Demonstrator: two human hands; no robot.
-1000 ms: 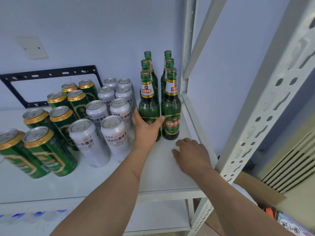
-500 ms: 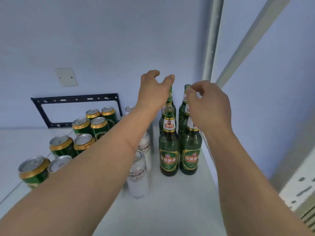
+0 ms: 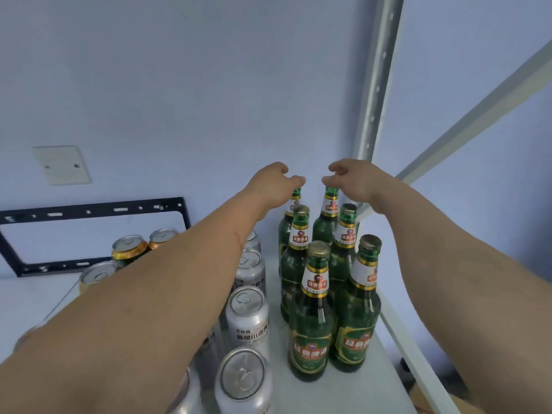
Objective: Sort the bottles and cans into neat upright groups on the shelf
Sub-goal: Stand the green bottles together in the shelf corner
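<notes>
Several green beer bottles stand upright in two columns on the white shelf (image 3: 343, 389), with the front pair (image 3: 310, 324) nearest me. Left of them is a row of upright silver cans (image 3: 246, 312); green cans with gold tops (image 3: 130, 248) stand farther left, partly hidden by my left forearm. My left hand (image 3: 274, 186) reaches over the group, its thumb on the cap of the rear left bottle (image 3: 291, 204). My right hand (image 3: 352, 180) mirrors it, its thumb on the cap of the rear right bottle (image 3: 328, 210). The fingers of both hands are curled and apart, gripping nothing.
The shelf's white upright post (image 3: 376, 85) and a diagonal brace (image 3: 478, 109) run close to the right of the bottles. A black metal frame (image 3: 89, 209) leans on the blue wall behind the cans, below a white wall plate (image 3: 61, 164).
Both hands left the front bottles and the shelf surface, rose, and reached back over the group to the rear bottle tops. The view has moved in closer and lower.
</notes>
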